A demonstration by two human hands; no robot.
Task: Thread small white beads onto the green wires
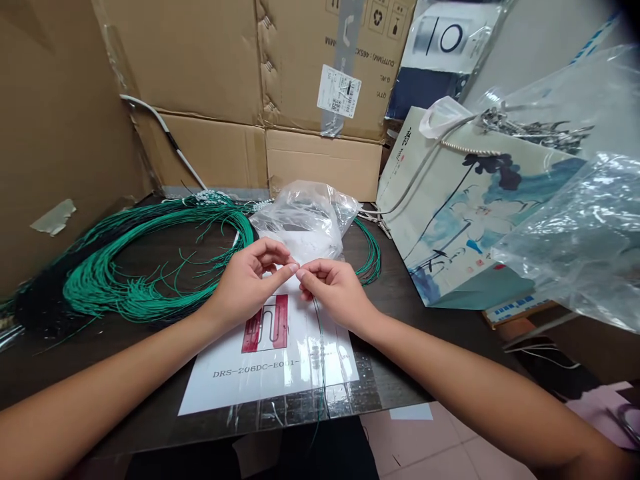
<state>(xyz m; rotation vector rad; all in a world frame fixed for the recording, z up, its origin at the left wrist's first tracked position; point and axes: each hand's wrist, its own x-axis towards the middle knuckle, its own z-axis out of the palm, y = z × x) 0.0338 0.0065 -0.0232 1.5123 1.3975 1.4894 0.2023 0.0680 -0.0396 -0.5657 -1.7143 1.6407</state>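
Note:
My left hand [256, 270] and my right hand [334, 288] meet fingertip to fingertip above a printed sheet [210, 383], both closed in a pinch. From beneath the right fingers a thin green and dark wire [323, 363] hangs down over the sheet and past the table's front edge. What sits between the left fingertips is too small to make out. Just behind the hands lies a clear plastic bag [313, 217]. To the left is a large coil of green wires [145, 297] with loose ends pointing inward.
Cardboard [200, 60] walls the left and back. A smaller green wire coil [371, 250] lies right of the bag. On the right stand a painted paper bag [450, 213] with metal parts on top and a plastic bag [590, 233]. A white cable [165, 127] runs down the back.

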